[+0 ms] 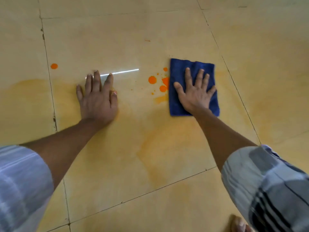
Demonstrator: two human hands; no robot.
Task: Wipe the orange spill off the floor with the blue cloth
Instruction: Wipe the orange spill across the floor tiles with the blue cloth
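A folded blue cloth (pixel 178 97) lies flat on the beige tiled floor, right of centre. My right hand (pixel 194 92) presses on it with fingers spread and straight. Bright orange drops of the spill (pixel 152 80) sit just left of the cloth, and one patch touches the cloth's left edge. A lone orange drop (pixel 54 66) lies far to the left. My left hand (pixel 97 97) rests flat on the bare floor, fingers straight, between the lone drop and the main drops.
Pale orange smears (pixel 167 148) stain the tile near me and at the left (pixel 26 87). Dark grout lines cross the floor. My checked sleeves fill the lower corners, and a bare foot (pixel 239 224) shows at the bottom right.
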